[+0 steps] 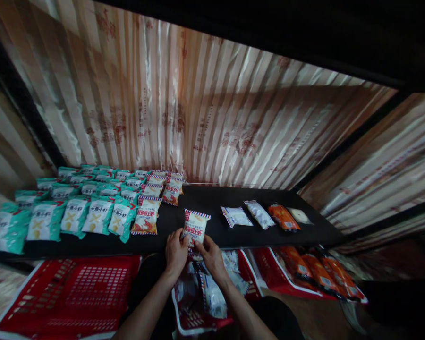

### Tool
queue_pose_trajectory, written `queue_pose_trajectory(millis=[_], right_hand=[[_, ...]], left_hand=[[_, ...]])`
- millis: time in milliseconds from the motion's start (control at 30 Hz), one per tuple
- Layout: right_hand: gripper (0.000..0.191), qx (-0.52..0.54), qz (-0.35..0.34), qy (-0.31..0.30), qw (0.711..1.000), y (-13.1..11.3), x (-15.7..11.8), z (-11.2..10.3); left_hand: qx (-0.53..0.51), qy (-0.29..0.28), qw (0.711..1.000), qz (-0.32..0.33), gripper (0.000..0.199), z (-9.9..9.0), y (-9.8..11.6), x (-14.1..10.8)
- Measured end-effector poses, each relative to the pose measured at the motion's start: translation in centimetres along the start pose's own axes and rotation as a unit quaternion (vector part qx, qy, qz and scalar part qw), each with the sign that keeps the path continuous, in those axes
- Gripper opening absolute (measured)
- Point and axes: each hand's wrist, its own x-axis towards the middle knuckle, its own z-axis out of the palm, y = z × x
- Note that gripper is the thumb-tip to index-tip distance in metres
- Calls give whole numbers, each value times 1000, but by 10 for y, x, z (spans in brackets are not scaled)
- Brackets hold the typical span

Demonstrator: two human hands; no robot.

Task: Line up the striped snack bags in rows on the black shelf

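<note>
Between my hands, near the front edge of the black shelf point(205, 198), is an upright snack bag point(195, 224) with a striped top edge and red lettering. My left hand point(177, 250) grips its lower left side, and my right hand point(209, 255) grips its lower right. Matching snack bags point(145, 215) stand in a column to the left, beside rows of teal snack bags point(99, 215). Below my hands, a red basket point(189, 326) holds several more bags, partly hidden by my forearms.
On the shelf's right lie two white bags point(236, 216), an orange package point(284, 217) and a pale package point(299, 216). A red basket point(92, 283) sits below left; another red basket point(269, 269) with orange packages is below right. A striped curtain point(216, 104) hangs behind; a dark frame bar crosses above.
</note>
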Motion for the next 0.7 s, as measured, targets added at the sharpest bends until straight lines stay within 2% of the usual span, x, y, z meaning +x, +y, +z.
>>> queue_pose_trajectory(millis=[200, 300, 500, 567, 700], right_hand=[[34, -72, -1, 25, 997, -3, 33, 15], [30, -98, 5, 31, 995, -7, 50, 23], [25, -118, 2, 25, 993, -16, 80, 40], [25, -109, -4, 20, 994, -16, 88, 47], [28, -59, -26, 23, 998, -11, 101, 59]], left_hand=[[60, 70, 996, 1, 33, 8, 7, 28], [54, 106, 993, -8, 33, 14, 8, 45], [17, 140, 988, -61, 40, 14, 7, 78], [16, 171, 984, -52, 41, 14, 7, 81], [3, 237, 971, 9, 48, 21, 11, 78]])
